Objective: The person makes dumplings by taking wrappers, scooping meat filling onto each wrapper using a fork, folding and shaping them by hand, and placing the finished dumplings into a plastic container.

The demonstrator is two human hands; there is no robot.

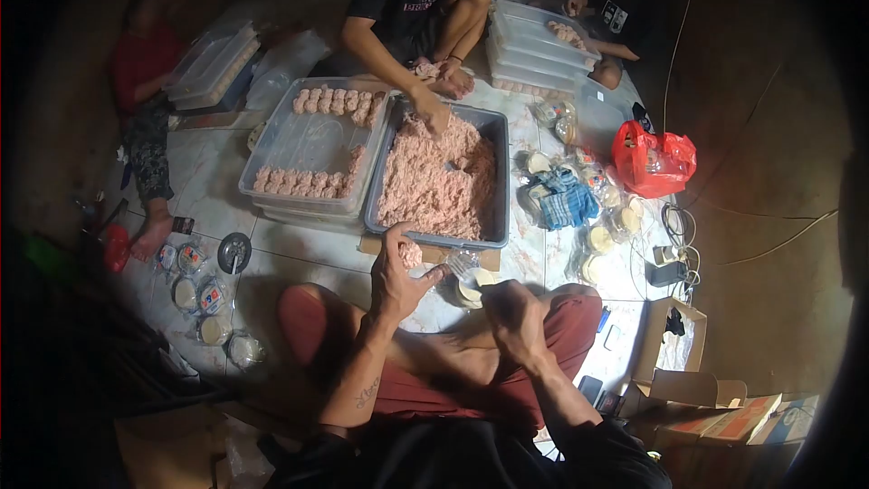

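My left hand (396,276) holds a small pink lump of minced filling (410,255) against its fingers, with the thumb stretched to the side. Lower right of it, my right hand (516,317) is closed, its fingers curled beside a stack of pale round wrappers (472,288); whatever it grips is too small to make out. Ahead of both hands stands a grey tub (438,237) filled with pink minced mixture (434,181). Another person's hand (433,118) reaches into the mixture at the tub's far side.
Left of the tub is a clear plastic box (312,140) with rows of pink lumps. Packets of wrappers (214,329) lie on both sides. A blue cloth (563,199), a red bag (654,161) and cables (679,226) are at the right. Stacked boxes (543,45) stand behind.
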